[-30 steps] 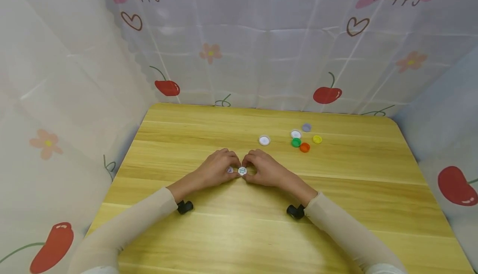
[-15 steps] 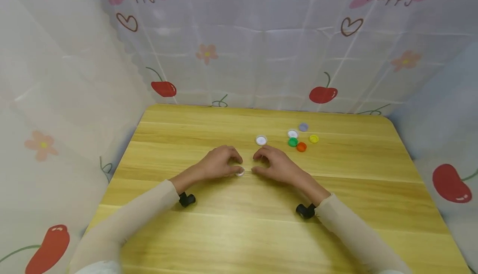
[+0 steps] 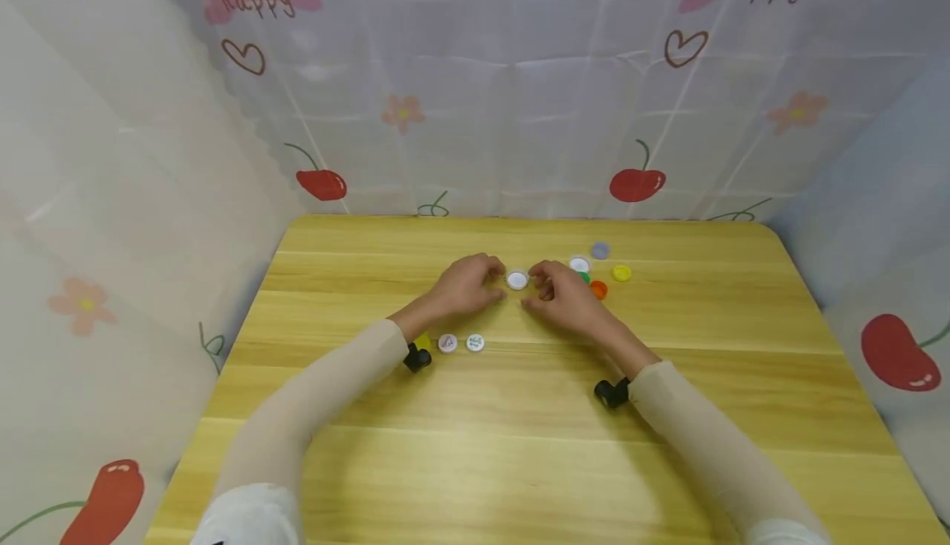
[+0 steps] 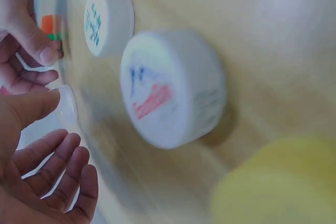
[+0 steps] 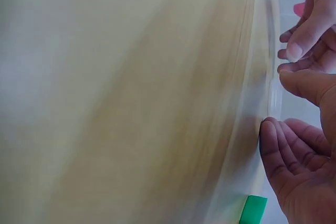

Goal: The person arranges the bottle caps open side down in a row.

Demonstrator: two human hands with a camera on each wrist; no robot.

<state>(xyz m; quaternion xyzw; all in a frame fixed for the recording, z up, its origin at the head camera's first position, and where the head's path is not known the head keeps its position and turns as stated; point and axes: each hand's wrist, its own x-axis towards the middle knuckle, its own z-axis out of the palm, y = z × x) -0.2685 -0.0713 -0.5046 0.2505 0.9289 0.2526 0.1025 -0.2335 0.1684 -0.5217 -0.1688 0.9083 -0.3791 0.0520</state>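
Note:
On the table, a white cap with a clear rim (image 3: 517, 280) lies between the two hands. My left hand (image 3: 469, 288) reaches in from its left, thumb and fingers spread apart at the rim. From the other side my right hand (image 3: 566, 299) comes close to the same cap, its thumb apart from the fingers. Neither hand grips it. Nearer the body sit two small white caps, one with green marks (image 3: 475, 343) and one with red and blue marks (image 4: 157, 90). A yellow cap (image 4: 278, 187) beside them is partly hidden by the left wrist in the head view.
Right of the right hand lie an orange cap (image 3: 599, 290), a yellow cap (image 3: 622, 273), a purple cap (image 3: 600, 250) and another white cap (image 3: 580, 265). A green cap (image 5: 253, 210) is partly covered by the right hand in the head view. A printed curtain (image 3: 475, 133) borders the table's back edge.
Both hands have let go of the green-marked white cap and moved forward to the clear-rimmed cap. The marked caps now lie uncovered.

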